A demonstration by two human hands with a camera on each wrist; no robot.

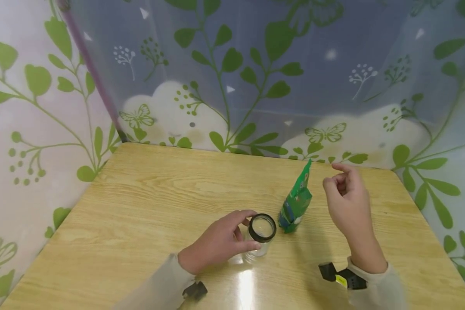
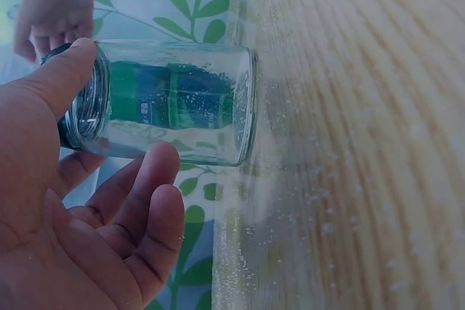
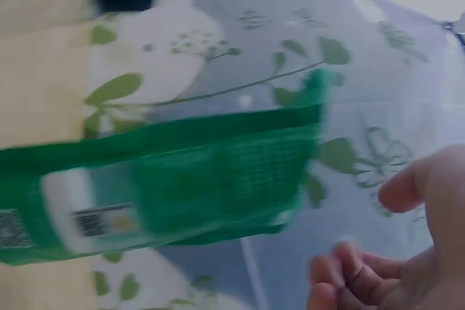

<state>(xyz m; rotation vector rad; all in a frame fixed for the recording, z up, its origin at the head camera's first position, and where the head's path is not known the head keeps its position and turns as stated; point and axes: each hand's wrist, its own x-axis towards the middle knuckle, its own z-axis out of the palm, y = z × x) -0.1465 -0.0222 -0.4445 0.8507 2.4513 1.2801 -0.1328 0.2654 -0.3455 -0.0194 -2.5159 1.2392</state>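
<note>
Table [image 1: 147, 215]: pale wood-grain top | black-rimmed glass jar [image 1: 262, 236], upright | green packet [image 1: 296, 206], standing just beside jar

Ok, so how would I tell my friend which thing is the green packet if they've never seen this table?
Start at the pale wooden table and find the left hand holding a glass jar. The green packet stands between that jar and the raised right hand. It's green with blue patches and a thin top, while the jar is see-through.

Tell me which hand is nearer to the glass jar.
Left. The left hand holds the glass jar; the right hand is apart from it, to the right of the green packet.
</note>
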